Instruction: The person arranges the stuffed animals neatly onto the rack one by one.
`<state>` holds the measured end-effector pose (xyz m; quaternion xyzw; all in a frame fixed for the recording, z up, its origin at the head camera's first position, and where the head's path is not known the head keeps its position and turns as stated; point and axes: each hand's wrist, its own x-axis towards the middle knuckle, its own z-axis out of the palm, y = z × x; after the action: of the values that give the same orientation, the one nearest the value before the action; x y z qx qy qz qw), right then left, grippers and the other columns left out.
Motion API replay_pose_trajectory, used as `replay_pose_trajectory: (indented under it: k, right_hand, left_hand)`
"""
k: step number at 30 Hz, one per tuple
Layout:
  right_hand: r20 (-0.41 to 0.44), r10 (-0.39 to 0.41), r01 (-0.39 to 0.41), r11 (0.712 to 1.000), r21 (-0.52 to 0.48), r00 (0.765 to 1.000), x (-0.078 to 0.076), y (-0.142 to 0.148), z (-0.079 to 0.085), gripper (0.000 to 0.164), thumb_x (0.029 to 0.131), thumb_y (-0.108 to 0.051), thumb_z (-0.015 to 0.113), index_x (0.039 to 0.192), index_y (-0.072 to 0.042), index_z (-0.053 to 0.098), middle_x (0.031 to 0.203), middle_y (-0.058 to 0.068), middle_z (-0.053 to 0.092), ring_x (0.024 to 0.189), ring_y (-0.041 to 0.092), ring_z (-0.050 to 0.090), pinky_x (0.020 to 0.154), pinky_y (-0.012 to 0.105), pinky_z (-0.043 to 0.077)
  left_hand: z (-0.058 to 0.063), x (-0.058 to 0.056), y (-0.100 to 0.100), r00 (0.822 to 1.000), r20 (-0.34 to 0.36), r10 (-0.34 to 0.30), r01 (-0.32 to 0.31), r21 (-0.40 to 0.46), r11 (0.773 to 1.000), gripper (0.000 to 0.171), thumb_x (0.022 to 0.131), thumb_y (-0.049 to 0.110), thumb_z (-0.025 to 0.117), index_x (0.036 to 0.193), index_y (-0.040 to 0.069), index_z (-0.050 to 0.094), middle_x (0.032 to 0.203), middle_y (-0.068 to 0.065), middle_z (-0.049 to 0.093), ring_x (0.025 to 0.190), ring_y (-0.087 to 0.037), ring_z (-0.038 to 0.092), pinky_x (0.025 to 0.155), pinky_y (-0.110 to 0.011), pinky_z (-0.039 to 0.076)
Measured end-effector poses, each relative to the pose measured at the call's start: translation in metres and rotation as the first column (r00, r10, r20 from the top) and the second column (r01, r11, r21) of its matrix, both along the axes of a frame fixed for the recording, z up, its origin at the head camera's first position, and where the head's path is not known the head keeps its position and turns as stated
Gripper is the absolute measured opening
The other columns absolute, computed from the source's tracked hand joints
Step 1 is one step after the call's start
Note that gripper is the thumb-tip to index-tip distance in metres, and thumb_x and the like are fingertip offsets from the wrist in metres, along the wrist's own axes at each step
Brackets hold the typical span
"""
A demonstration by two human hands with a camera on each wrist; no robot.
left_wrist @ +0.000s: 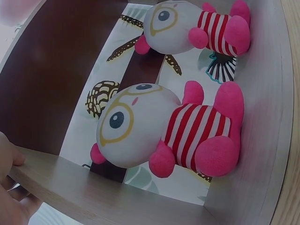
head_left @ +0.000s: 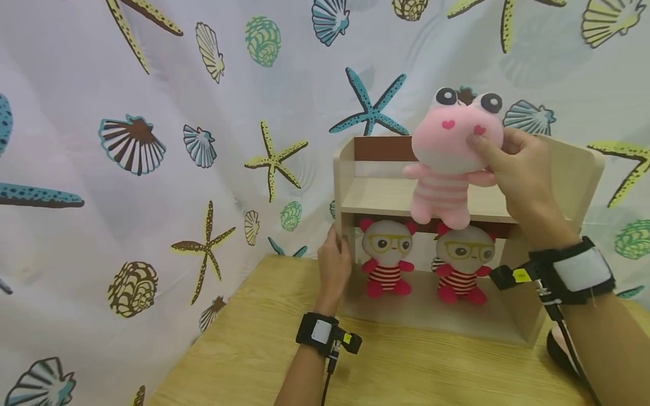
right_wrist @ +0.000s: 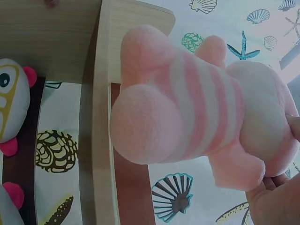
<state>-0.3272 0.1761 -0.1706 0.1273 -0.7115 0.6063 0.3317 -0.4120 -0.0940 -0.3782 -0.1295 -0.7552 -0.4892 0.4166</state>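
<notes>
your right forearm angles up, right hand pinching the pink toy by its head; your left hand grips the shelf side.

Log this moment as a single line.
right grip: holding pink plush by head, upright | left grip: holding left side of shelf unit | lower level: two bespectacled plushes
</notes>
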Motion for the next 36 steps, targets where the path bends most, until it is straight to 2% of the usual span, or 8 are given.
replay_pose_trajectory:
  k: [6,11,18,26,31,36]
  right_hand:
    - [0.016,0.011,-0.010,0.999,-0.040,1.000,-0.016,-0.009,0.019,0.060,0.086,-0.035,0.079,0.132,-0.001,0.062,0.106,0.002,0.067,0.092,0.015,0.062,0.075,0.017,0.052]
    - [0.010,0.042,-0.041,0.995,-0.095,0.999,-0.031,-0.020,0.022,0.060,0.084,-0.033,0.081,0.129,0.002,0.063,0.101,0.002,0.067,0.091,0.014,0.062,0.075,0.017,0.052]
    - [0.006,-0.070,0.070,0.997,0.023,0.998,-0.055,-0.035,0.016,0.058,0.086,-0.042,0.077,0.121,0.003,0.065,0.093,-0.005,0.063,0.091,0.010,0.056,0.071,0.019,0.048]
    - [0.000,-0.119,0.118,0.986,0.119,0.993,-0.069,-0.050,0.015,0.064,0.089,-0.049,0.071,0.128,0.001,0.064,0.108,0.008,0.065,0.093,0.013,0.055,0.072,0.021,0.047]
    - [0.005,-0.129,0.127,0.984,0.125,0.992,-0.078,-0.055,0.015,0.064,0.088,-0.051,0.071,0.125,0.002,0.064,0.107,0.008,0.065,0.091,0.013,0.055,0.070,0.020,0.047]
    - [0.027,-0.166,0.158,0.971,0.181,0.986,-0.088,-0.057,0.014,0.069,0.089,-0.055,0.067,0.128,0.001,0.061,0.116,0.013,0.063,0.098,0.017,0.053,0.076,0.023,0.047]
  left_hand:
    - [0.008,-0.002,-0.002,0.999,-0.030,0.017,-0.018,-0.016,1.000,0.035,0.099,0.004,0.054,0.134,-0.002,0.056,0.119,-0.021,0.067,0.106,-0.032,0.067,0.081,-0.045,0.056]
    - [0.009,-0.003,-0.003,0.999,-0.035,0.026,-0.027,-0.021,0.999,0.033,0.099,0.003,0.055,0.131,-0.003,0.058,0.116,-0.022,0.068,0.104,-0.031,0.068,0.080,-0.045,0.056]
    - [0.004,-0.002,-0.003,1.000,-0.018,0.023,-0.023,0.000,1.000,0.033,0.100,0.004,0.054,0.132,-0.001,0.058,0.118,-0.020,0.068,0.108,-0.029,0.066,0.084,-0.045,0.055]
    - [0.002,-0.001,-0.001,0.999,-0.022,0.024,-0.024,-0.003,1.000,0.034,0.099,0.002,0.055,0.133,-0.001,0.058,0.118,-0.020,0.068,0.108,-0.029,0.066,0.084,-0.044,0.055]
    - [0.003,0.001,-0.001,0.999,-0.025,0.026,-0.026,-0.001,1.000,0.033,0.100,0.002,0.054,0.132,-0.002,0.058,0.118,-0.020,0.068,0.107,-0.029,0.066,0.084,-0.045,0.055]
    - [0.002,0.000,0.003,1.000,-0.015,0.022,-0.022,0.008,1.000,0.032,0.099,0.002,0.055,0.131,-0.001,0.059,0.117,-0.019,0.069,0.106,-0.028,0.067,0.083,-0.044,0.056]
